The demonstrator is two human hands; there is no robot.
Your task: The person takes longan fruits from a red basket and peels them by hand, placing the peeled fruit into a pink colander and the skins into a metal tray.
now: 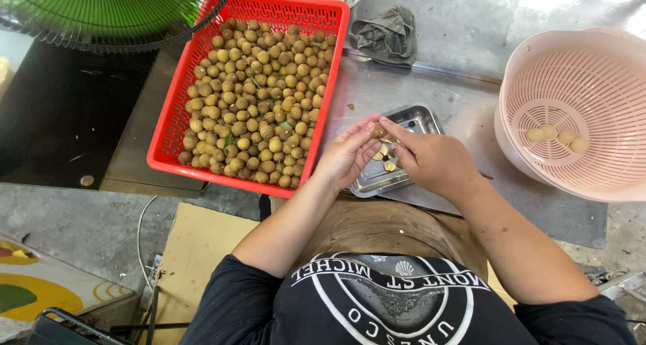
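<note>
Steel bench (431, 82) filled the head view. Both the left hand (346, 153) and right hand (427, 158) pinched one small brown fruit (379, 130) over a metal tray (420, 119). Left of them, the red basket (176, 116) remained heaped; right, the pink colander (531, 62) held only four peeled fruits (557, 136).

Your single head camera looks steeply down from above your own chest, close over the steel counter (431, 69); the view takes in both forearms, the red basket (176, 109) far left, and the pink colander (538, 69) at the right edge.
</note>
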